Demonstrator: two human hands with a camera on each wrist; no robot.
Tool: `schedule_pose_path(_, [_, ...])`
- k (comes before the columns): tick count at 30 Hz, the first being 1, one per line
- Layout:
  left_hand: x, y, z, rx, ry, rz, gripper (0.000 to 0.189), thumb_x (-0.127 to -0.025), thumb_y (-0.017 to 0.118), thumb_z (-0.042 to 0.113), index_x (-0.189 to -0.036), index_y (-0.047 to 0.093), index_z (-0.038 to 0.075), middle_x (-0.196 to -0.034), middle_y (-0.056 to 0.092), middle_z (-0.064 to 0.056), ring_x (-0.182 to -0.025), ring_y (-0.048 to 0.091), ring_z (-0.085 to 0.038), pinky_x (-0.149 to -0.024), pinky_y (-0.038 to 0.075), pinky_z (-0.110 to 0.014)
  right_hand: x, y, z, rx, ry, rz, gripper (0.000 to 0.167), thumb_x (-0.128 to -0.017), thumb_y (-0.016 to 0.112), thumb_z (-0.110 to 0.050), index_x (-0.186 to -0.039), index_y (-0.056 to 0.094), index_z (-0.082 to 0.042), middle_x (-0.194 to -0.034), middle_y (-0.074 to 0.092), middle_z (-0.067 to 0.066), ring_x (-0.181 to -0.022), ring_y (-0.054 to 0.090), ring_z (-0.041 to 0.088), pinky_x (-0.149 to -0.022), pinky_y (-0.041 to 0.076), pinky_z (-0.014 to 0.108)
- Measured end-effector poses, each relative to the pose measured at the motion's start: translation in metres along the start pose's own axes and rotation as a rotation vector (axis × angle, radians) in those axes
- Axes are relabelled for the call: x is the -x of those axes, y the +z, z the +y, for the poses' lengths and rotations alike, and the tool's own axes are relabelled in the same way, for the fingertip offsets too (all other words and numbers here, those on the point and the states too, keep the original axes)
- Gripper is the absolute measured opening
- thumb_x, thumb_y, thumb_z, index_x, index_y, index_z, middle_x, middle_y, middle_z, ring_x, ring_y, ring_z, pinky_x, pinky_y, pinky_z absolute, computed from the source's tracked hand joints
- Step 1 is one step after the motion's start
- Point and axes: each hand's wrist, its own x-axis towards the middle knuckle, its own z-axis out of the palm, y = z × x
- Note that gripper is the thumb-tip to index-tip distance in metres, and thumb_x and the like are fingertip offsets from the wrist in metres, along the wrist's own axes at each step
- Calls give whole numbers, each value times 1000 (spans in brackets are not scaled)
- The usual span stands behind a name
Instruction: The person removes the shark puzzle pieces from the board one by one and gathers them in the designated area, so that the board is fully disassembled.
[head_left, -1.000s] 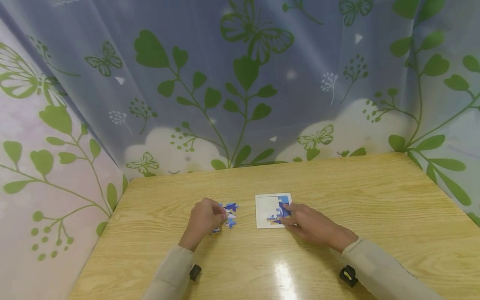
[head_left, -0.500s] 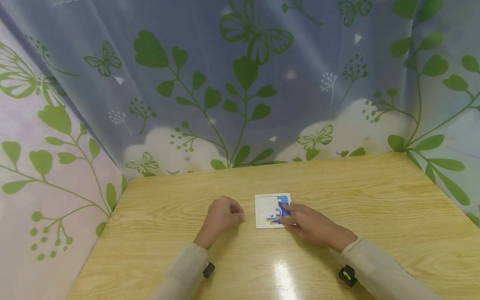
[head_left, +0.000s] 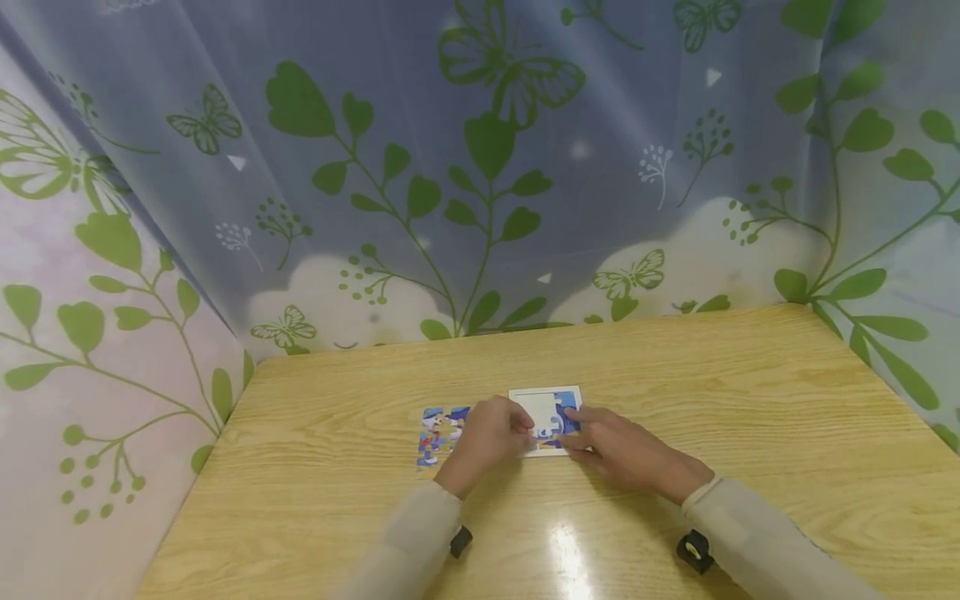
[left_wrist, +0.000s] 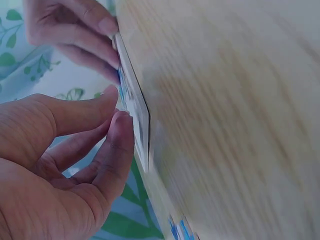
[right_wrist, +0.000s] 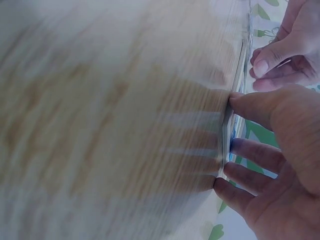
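Observation:
A square white puzzle tray lies on the table, with joined blue and orange pieces along its right side and lower part. Thumb and fingertips of my left hand pinch a small puzzle piece over the tray's left part; only a thin pale edge of it shows in the right wrist view. My right hand rests on the tray's right side, fingers spread and fairly straight, touching the tray and its pieces. Left of the tray lie several loose puzzle pieces, partly hidden by my left hand.
The wooden table extends around the tray on every side. Behind it hangs a patterned blue curtain with green leaves and butterflies. A similar patterned cloth borders the left side.
My left hand has moved right from the loose pieces to above the tray, uncovering several of those pieces. The right hand has stayed in place on the tray.

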Motion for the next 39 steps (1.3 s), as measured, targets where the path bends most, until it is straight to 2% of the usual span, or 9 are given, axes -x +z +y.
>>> schedule_pose_path(9, [-5, 11, 10, -41, -63, -46, 22, -78, 87, 8, -96, 77, 2, -88, 73, -7, -80, 67, -17, -73, 55, -28, 0, 0, 1, -12, -5, 2, 19, -94, 71, -4, -111, 78, -5, -128, 63, 29, -122, 59, 46, -96, 51, 53])
schedule_pose_path(20, [-7, 14, 7, -1, -101, -60, 18, -79, 86, 9, -93, 75, 6, -80, 66, 2, -73, 59, -10, -69, 51, -25, 2, -1, -1, -13, 5, 3, 21, -95, 69, -4, -114, 77, -5, -131, 61, 29, -124, 56, 47, -98, 50, 54])
schedule_pose_path(29, [-5, 11, 9, 19, -145, -69, 19, -79, 86, 11, -93, 74, 6, -83, 65, 0, -77, 59, -14, -73, 52, -30, 11, -6, -4, -25, 2, -37, 24, -94, 68, 0, -117, 73, 1, -131, 59, 33, -118, 60, 46, -96, 51, 52])
schedule_pose_path(39, [-7, 13, 8, 1, -117, -55, 20, -78, 88, 12, -91, 74, 6, -86, 66, -2, -80, 59, -14, -74, 52, -31, 13, -6, -6, -6, 21, -34, 23, -91, 71, 2, -114, 74, 1, -131, 60, 32, -119, 60, 45, -96, 51, 52])
